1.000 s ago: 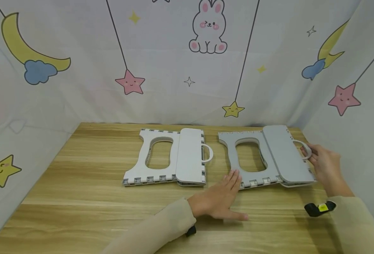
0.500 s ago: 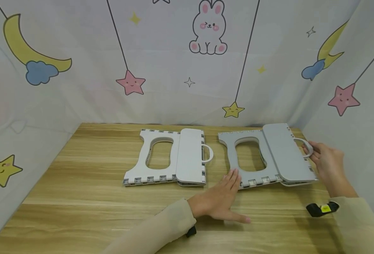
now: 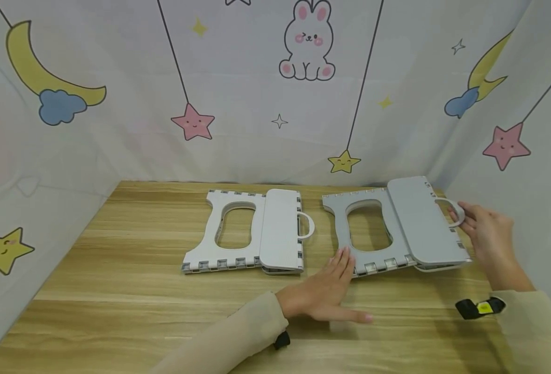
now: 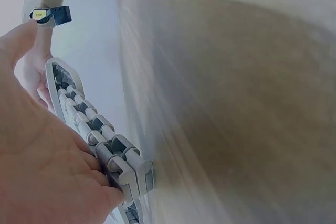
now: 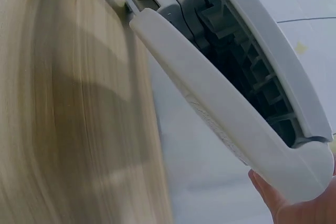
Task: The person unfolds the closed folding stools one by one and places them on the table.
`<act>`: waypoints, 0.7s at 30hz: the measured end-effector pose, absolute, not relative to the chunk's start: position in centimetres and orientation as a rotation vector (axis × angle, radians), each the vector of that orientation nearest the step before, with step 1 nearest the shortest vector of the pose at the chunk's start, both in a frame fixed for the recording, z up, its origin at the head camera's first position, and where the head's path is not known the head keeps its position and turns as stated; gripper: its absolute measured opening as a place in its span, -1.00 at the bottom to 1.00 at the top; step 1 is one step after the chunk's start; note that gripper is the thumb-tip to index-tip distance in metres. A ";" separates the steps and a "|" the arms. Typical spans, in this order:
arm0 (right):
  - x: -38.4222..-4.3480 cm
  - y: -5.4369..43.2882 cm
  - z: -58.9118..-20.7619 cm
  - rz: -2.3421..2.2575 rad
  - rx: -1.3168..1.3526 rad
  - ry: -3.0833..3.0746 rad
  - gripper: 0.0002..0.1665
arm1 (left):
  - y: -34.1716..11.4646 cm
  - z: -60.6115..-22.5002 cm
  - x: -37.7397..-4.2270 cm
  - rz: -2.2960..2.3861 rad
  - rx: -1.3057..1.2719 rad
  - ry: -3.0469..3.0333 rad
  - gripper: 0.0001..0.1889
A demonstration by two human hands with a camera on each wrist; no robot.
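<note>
Two folded step stools lie side by side on the table, the left one (image 3: 282,228) white and the right one (image 3: 425,223) greyish. My right hand (image 3: 490,244) grips the right stool's loop handle (image 3: 458,214), and that side of the stool is tilted up off the table. Straight fingers of my left hand (image 3: 322,293) press on the same stool's near left corner. The left wrist view shows the hinged edge (image 4: 100,135) by those fingers. In the right wrist view, the folded top panel (image 5: 210,93) hides most of my right hand (image 5: 310,208).
The wood-grain table (image 3: 140,301) ends at a patterned curtain (image 3: 238,150) behind and along both sides. The right stool stands close to the table's right edge. A narrow gap separates the two stools.
My right hand has moved up and slightly right, raising the handle side of the right stool a little more. My left hand stays almost in place; the left stool has not moved.
</note>
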State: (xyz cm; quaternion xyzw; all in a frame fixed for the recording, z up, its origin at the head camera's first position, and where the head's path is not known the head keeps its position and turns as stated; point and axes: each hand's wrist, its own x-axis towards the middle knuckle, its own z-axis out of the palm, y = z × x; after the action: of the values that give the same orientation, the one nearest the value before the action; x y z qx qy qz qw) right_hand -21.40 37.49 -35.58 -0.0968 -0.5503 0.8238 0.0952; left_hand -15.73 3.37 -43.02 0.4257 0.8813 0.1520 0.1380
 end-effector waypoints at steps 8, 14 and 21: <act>-21.2 36.8 -34.2 2.439 -0.279 -1.623 -0.26 | 3.3 -42.6 -15.8 0.509 1.209 2.510 0.19; -20.9 36.5 -33.6 2.411 -0.226 -1.667 -0.83 | 3.3 -42.4 -15.7 0.575 1.166 2.475 0.19; -20.6 36.0 -32.9 2.329 -0.183 -1.778 -0.66 | 3.1 -42.3 -15.6 0.639 1.116 2.434 0.20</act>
State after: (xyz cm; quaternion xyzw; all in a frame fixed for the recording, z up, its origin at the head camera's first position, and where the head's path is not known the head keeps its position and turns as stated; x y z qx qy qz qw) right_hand -20.60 35.98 -32.86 -0.0621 -0.6023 0.7892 0.1027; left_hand -15.63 3.06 -42.25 0.3978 0.8676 0.2278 0.1929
